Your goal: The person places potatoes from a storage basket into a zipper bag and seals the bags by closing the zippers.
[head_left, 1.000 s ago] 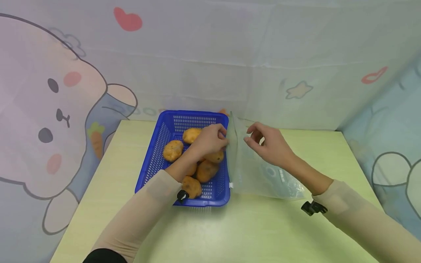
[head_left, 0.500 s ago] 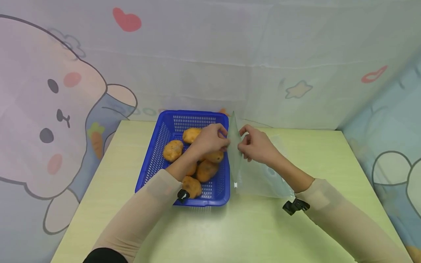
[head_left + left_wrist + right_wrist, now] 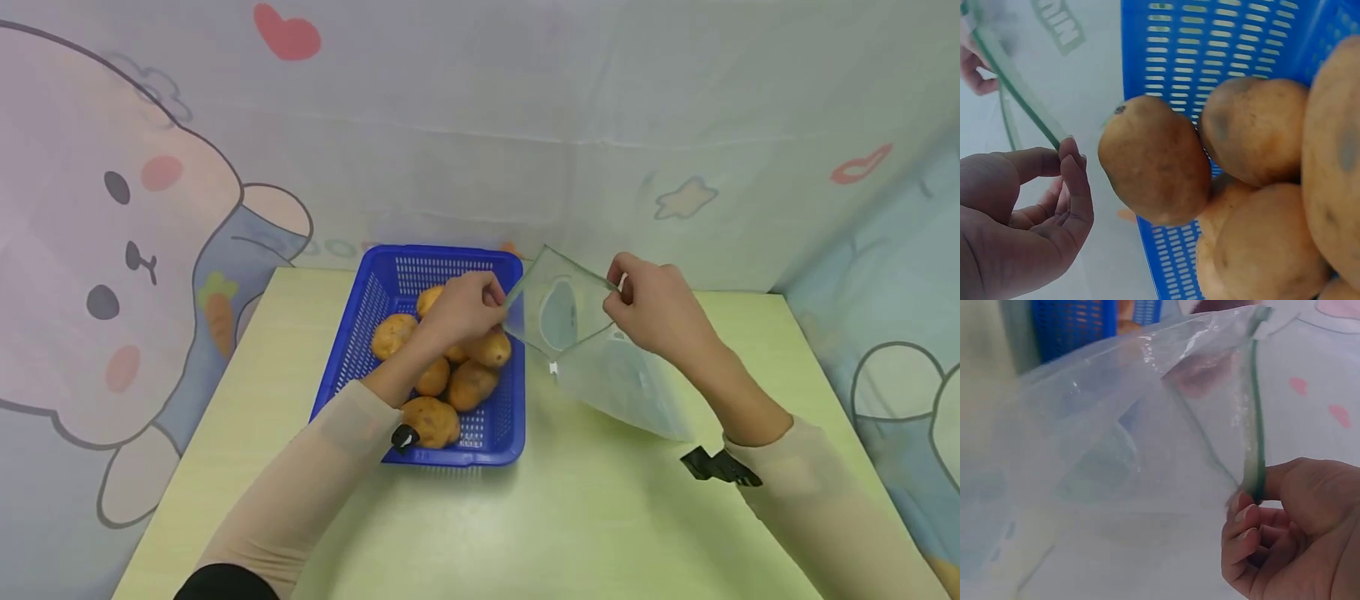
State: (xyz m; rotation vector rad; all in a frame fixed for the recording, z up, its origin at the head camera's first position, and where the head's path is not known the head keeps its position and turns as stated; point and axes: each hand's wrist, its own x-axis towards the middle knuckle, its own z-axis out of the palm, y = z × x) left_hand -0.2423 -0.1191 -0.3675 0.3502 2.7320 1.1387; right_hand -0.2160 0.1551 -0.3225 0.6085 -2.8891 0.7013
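The left hand [image 3: 1032, 244] pinches a green-edged bag [image 3: 1020, 97] at its rim. Beside it, several potatoes [image 3: 1154, 162] sit in a blue basket [image 3: 1137, 62].

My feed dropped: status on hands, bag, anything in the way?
Left hand, right hand pinch opposite edges of clear bag. Bag open, nothing seen blocking it. Blue basket of potatoes at left.

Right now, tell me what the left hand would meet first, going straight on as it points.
Most likely the bag: the left hand pinches its edge, and its open mouth lies straight ahead, though depth is unclear.
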